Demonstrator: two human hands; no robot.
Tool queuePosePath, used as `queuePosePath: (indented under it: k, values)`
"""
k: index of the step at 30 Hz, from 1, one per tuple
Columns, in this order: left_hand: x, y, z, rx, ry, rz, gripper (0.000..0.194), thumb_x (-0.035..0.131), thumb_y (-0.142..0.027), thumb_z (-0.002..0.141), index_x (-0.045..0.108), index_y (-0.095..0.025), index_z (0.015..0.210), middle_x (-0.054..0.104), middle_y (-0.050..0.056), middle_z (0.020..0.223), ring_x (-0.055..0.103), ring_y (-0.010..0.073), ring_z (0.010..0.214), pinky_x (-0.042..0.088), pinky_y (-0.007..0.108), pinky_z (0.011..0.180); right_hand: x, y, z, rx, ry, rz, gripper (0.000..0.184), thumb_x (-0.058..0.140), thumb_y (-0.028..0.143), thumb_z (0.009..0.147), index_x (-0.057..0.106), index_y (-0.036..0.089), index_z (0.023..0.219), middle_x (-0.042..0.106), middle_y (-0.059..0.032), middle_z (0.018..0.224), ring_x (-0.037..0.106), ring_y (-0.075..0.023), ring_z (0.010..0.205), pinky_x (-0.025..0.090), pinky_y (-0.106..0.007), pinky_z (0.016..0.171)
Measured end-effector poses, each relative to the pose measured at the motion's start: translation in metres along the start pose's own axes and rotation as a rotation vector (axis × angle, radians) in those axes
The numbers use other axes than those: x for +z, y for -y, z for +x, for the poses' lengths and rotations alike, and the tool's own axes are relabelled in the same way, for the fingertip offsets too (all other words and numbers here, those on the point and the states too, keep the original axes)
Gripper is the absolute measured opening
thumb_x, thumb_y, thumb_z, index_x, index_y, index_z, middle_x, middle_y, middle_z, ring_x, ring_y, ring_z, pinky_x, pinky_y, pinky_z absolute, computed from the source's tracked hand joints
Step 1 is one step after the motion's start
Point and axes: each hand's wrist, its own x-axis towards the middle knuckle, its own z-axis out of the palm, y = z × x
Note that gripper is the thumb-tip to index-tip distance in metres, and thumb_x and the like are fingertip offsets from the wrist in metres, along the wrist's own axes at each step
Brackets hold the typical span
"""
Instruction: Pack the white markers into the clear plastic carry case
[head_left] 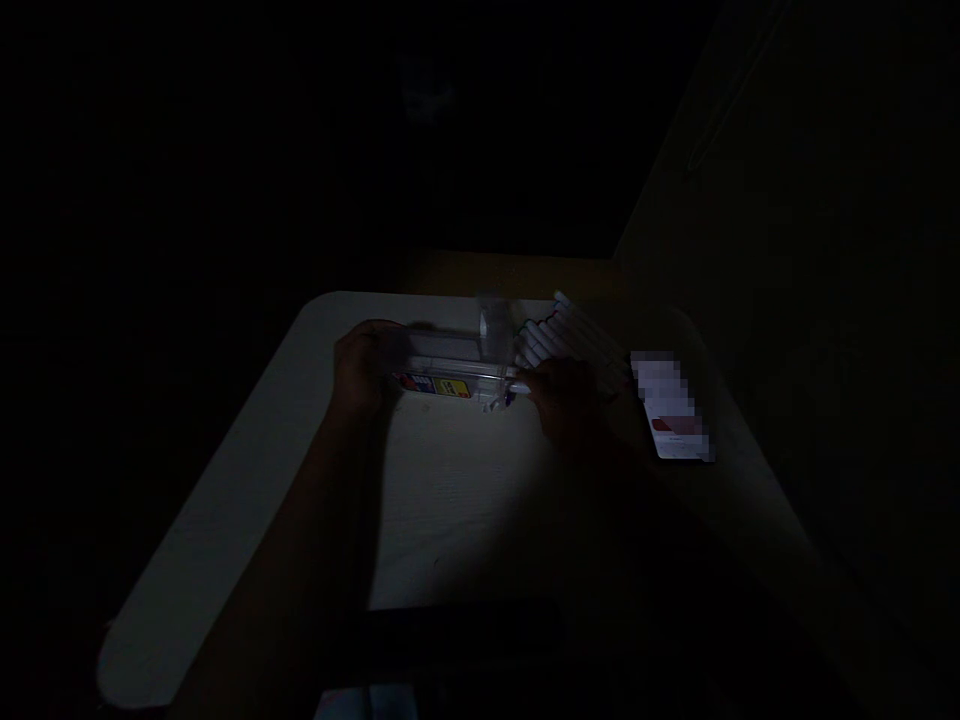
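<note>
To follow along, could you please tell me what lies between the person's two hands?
In the head view, a clear plastic box with a colourful label lies between the left hand and the right hand, with a white marker at its end.

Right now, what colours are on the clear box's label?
Yellow, red and blue on the label of the clear box; head view.

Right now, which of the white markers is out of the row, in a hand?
The marker in the right hand, at the clear plastic case's end; the rest lie side by side beyond.
</note>
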Motion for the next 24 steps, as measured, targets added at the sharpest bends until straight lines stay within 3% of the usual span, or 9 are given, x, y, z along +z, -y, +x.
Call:
queuePosePath:
  k: [5, 13, 20, 24]
  values:
    - [0.002, -0.003, -0.001, 0.019, -0.056, -0.035, 0.020, 0.043, -0.019, 0.063, 0.061, -0.012, 0.070, 0.059, 0.004, 0.065, 0.052, 0.0148, 0.061, 0.039, 0.027, 0.057, -0.011, -0.020, -0.001, 0.110, 0.048, -0.075, 0.034, 0.039, 0.019, 0.091, 0.065, 0.021, 0.113, 0.060, -0.0118, 0.112, 0.047, -0.0279, 0.103, 0.030, -0.044, 0.087]
    - [-0.003, 0.002, 0.000, 0.036, -0.105, -0.021, 0.018, 0.043, -0.015, 0.068, 0.060, -0.013, 0.069, 0.058, 0.002, 0.066, 0.052, 0.0141, 0.065, 0.041, 0.027, 0.063, -0.012, -0.055, -0.005, 0.333, -0.066, -0.056, 0.038, 0.036, 0.020, 0.092, 0.064, 0.021, 0.117, 0.058, -0.0128, 0.121, 0.045, -0.0311, 0.112, 0.031, -0.047, 0.091]
    - [-0.010, 0.011, 0.007, 0.059, -0.148, 0.011, 0.017, 0.042, -0.015, 0.071, 0.059, -0.013, 0.072, 0.055, 0.001, 0.068, 0.050, 0.0131, 0.069, 0.041, 0.026, 0.067, -0.015, -0.065, -0.008, 0.512, -0.112, -0.125, 0.034, 0.039, 0.026, 0.090, 0.066, 0.020, 0.109, 0.060, -0.0149, 0.113, 0.049, -0.0310, 0.103, 0.031, -0.049, 0.090]
    - [-0.014, 0.012, 0.007, 0.047, -0.065, 0.078, 0.020, 0.037, -0.018, 0.078, 0.057, -0.014, 0.078, 0.057, 0.002, 0.077, 0.049, 0.0143, 0.078, 0.040, 0.026, 0.072, -0.010, -0.059, -0.006, 0.600, -0.141, -0.152, 0.038, 0.034, 0.023, 0.091, 0.065, 0.017, 0.111, 0.060, -0.0174, 0.112, 0.050, -0.0338, 0.104, 0.033, -0.051, 0.087]
